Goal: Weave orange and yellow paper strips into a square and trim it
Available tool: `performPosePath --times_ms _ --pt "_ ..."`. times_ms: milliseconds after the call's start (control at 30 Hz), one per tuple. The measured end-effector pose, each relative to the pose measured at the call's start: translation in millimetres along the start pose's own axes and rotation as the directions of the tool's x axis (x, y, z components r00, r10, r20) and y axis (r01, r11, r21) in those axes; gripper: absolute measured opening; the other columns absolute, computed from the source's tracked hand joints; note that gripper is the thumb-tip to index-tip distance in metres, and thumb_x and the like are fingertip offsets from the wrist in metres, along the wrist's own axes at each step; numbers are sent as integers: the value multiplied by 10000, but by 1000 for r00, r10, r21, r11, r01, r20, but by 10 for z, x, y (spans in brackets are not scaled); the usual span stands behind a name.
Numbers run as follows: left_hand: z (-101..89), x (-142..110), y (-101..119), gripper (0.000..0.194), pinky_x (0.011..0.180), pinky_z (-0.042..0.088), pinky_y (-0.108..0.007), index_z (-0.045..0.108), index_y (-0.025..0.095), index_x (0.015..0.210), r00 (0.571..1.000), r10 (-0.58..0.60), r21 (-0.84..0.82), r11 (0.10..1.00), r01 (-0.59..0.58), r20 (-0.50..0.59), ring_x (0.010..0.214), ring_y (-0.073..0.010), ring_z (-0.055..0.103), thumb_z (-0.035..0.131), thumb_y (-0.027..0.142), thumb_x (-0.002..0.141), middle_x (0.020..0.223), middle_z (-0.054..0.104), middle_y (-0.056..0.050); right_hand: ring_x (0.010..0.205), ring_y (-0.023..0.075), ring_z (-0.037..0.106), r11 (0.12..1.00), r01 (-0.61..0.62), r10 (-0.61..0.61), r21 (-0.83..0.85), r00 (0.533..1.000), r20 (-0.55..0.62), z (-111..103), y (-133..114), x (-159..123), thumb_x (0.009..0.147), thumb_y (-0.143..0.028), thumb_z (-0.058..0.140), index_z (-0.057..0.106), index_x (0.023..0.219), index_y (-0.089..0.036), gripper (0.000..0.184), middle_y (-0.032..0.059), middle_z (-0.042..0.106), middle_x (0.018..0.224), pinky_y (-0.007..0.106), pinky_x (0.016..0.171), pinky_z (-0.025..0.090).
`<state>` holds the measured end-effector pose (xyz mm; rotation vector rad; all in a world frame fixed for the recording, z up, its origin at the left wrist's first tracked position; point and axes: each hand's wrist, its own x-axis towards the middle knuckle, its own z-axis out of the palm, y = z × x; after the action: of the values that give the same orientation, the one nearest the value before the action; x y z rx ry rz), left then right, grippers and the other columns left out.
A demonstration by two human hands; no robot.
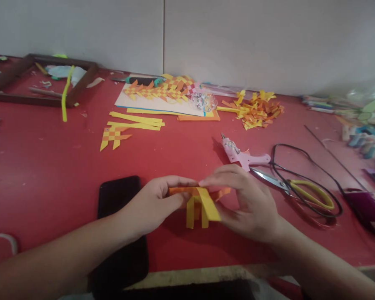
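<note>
Between my two hands, above the red table (81, 166), is a small piece of woven paper strips (203, 204), yellow and orange, with several loose ends hanging down toward me. My left hand (158, 204) pinches an orange strip at its left side, thumb in front and fingers behind. From the right, my right hand (246, 204) closes on the top and right edge, its fingertips meeting those of my left hand. Parts of the weave are hidden by the fingers. A black phone (120, 191) lies under my left wrist.
A woven paper fish (112, 135) lies beside yellow strips (137, 121). Behind are finished woven pieces (156, 91) and paper scraps (259, 110). A pink glue gun (242, 156), scissors (275, 181) and a black cord (306, 148) lie right. A brown frame (28, 100) sits left.
</note>
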<state>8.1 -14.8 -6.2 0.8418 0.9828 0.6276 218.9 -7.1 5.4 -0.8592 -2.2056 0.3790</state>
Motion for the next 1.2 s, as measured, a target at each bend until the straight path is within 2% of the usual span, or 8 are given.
performPosePath --times_ms 200,433,600,933,1000,1067,1133,1200 --pt "-21 7 -28 267 916 524 -322 730 208 1093 1000 15 44 999 -15 18 953 -192 723 673 266 838 1013 780 -43 843 179 646 980 187 -186 -73 982 23 31 11 4 862 -110 638 675 972 -204 149 42 737 894 355 790 559" --pt "-25 14 -36 220 912 530 -267 746 229 1065 1000 11 -80 997 -9 29 955 -156 728 672 228 858 1029 785 -19 889 207 644 957 267 -263 -114 964 50 47 10 -17 844 -103 666 682 989 -183 166 51 759 937 379 750 541" --pt "-24 12 -32 189 864 554 -241 758 224 1026 999 5 -183 983 4 45 896 -138 739 697 221 847 985 792 -16 915 214 629 946 290 -280 -146 956 84 44 35 -43 838 -115 680 682 998 -176 171 43 765 958 383 755 529" --pt "-24 22 -34 251 866 556 -261 752 197 1048 999 -22 -215 976 30 39 879 -147 737 748 243 801 976 792 -30 929 215 609 941 304 -291 -148 951 106 58 70 -69 804 -82 701 675 1009 -148 217 40 755 967 396 791 504" --pt "-18 24 -16 255 848 561 -261 754 187 1023 999 -37 -245 968 44 34 862 -149 738 767 241 774 955 792 -26 936 226 611 938 313 -297 -150 947 119 59 65 -64 809 -146 715 677 993 -142 188 54 749 978 408 799 501" --pt "-18 23 -1 249 841 560 -263 753 183 1009 999 -42 -254 966 46 20 869 -153 735 767 250 769 962 790 -24 941 250 614 941 316 -302 -124 945 123 44 47 -51 828 -330 720 682 985 -126 260 91 737 998 430 799 503" --pt "-25 19 3 274 842 553 -267 742 192 1042 1000 -21 -196 980 23 8 897 -160 730 759 261 778 993 785 -24 954 268 613 951 303 -295 -62 949 112 13 21 -35 870 -520 625 686 990 -114 427 126 718 1022 451 808 509" --pt "-35 10 -6 320 840 541 -262 723 205 1093 1000 21 -69 997 -22 -11 925 -166 721 754 240 777 1023 779 -21 960 255 612 966 259 -258 4 961 94 -22 -4 -20 941 -540 491 689 999 -123 465 131 694 1040 452 837 510"
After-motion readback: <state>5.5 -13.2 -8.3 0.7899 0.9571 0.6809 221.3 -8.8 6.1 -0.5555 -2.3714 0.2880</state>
